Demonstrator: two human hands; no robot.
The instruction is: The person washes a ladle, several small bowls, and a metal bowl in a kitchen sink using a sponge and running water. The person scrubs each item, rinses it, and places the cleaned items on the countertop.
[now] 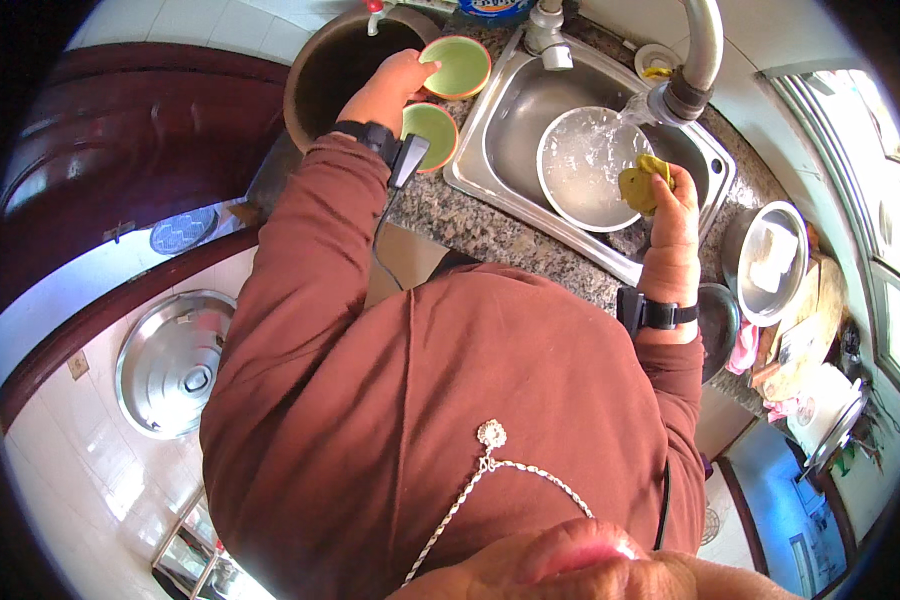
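My left hand [399, 81] grips the rim of a green bowl [461, 69] with an orange edge, beside the sink. A second green bowl [431, 136] rests on the counter, just below that one and near my wrist. In my right hand [675, 199] is a yellow-green cloth [640, 186], held over the right edge of a round metal basin [589, 172]. That basin stands in the stainless steel sink [517, 124] and holds water. Water runs into it from the faucet [679, 97] above.
A large round vat [300, 105] with dark contents stands left of the bowls, under a small red-handled tap [374, 16]. Right of the sink are a metal bowl [731, 255], a dark pan [718, 330] and wooden boards [817, 300]. Granite counter [525, 232] edges the sink.
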